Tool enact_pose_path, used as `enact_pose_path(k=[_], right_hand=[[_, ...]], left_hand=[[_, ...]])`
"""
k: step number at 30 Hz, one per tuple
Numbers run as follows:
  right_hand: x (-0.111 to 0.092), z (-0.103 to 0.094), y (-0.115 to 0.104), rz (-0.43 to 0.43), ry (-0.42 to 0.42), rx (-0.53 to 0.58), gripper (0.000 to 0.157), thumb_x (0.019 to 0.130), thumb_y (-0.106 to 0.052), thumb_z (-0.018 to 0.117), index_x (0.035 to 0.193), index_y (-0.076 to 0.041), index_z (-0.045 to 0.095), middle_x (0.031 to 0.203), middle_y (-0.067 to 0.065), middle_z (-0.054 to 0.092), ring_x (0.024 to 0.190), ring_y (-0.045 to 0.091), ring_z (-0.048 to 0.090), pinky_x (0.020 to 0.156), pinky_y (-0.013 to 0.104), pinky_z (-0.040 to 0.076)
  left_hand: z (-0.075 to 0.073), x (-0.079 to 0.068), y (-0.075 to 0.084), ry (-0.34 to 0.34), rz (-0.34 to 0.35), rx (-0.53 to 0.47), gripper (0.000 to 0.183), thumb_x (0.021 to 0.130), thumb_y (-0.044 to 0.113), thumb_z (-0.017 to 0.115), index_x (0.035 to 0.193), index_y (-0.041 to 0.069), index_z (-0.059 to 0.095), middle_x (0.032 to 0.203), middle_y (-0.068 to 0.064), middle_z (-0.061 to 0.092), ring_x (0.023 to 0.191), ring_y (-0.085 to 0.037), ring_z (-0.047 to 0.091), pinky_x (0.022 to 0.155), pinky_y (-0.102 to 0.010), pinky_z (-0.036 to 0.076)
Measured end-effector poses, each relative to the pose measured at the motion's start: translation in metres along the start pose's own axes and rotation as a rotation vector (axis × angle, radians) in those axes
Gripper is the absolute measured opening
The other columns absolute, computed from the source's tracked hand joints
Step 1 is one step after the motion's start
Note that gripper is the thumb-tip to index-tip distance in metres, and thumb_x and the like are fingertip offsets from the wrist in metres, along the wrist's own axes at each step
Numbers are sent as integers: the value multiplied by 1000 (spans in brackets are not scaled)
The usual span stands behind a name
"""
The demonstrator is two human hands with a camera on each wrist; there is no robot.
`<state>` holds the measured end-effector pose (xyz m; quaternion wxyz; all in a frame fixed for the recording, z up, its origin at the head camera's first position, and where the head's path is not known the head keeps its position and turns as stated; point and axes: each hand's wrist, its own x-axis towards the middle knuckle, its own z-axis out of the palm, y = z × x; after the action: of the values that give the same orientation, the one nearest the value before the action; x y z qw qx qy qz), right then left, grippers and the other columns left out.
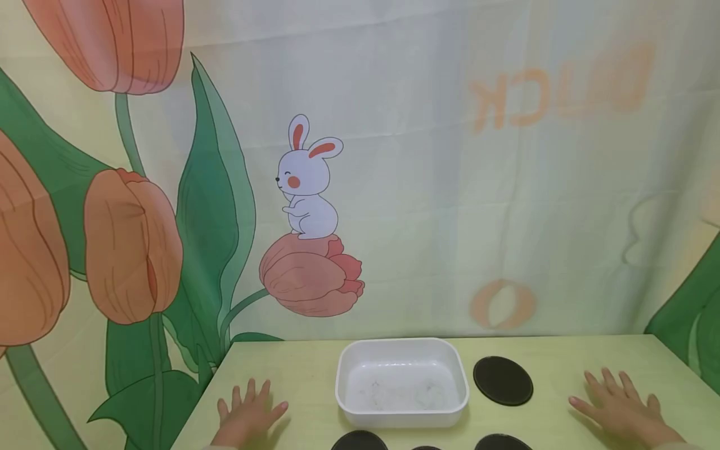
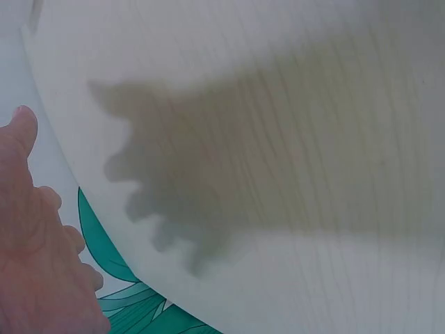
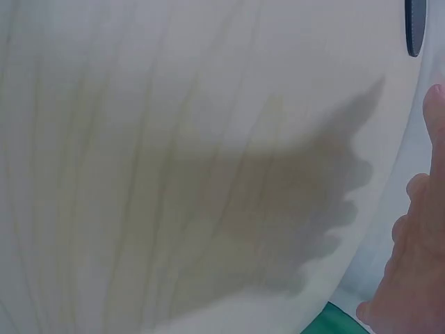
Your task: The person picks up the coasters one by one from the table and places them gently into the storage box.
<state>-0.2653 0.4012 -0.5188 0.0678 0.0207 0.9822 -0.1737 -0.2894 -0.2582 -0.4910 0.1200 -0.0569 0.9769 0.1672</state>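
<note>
Nearest: three dark discs (image 1: 360,441), cut off by the head view's lower edge; only a sliver of the middle one shows. Left hand (image 1: 247,414) over the left part of the pale surface (image 1: 298,375), right hand (image 1: 621,409) over the right part. Both same state: grip wide, fingers spread. White tub (image 1: 402,420) sits between them, well apart from both. Fourth disc (image 1: 503,380) lies flat just right of it. Behind: fabric backdrop (image 1: 405,187), printed rabbit (image 1: 312,215) on a tulip (image 1: 304,275).
</note>
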Motion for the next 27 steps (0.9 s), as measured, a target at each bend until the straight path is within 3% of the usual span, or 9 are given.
enact_pose_path(k=[9,14,19,27], right_hand=[[-4,-8,-5,-33,10,8,93,79,-67,37,135,5,19,135,37,2,121,53,-17,74,75,-16],[-7,-11,-11,-65,58,-18,87,81,-64,37,136,1,20,137,35,5,124,50,-17,77,75,-14],[-11,-9,-19,-110,120,-61,82,82,-61,39,138,-4,21,139,31,11,126,48,-16,79,76,-8],[-20,-8,-46,-184,216,-140,76,82,-58,43,137,-9,27,140,25,21,131,44,-4,82,76,5]], left_hand=[[-6,-6,3,14,42,-5,96,73,74,37,138,4,25,141,-31,7,124,-55,-5,90,-69,-14],[-8,-5,9,17,66,-8,100,70,78,34,138,4,25,142,-31,7,124,-55,-5,90,-69,-13],[-8,-5,18,27,90,7,97,72,76,34,138,5,26,142,-30,9,125,-55,-3,92,-70,-11],[-10,-11,40,113,190,45,84,78,69,37,137,9,30,143,-25,16,127,-52,6,94,-70,-3]])
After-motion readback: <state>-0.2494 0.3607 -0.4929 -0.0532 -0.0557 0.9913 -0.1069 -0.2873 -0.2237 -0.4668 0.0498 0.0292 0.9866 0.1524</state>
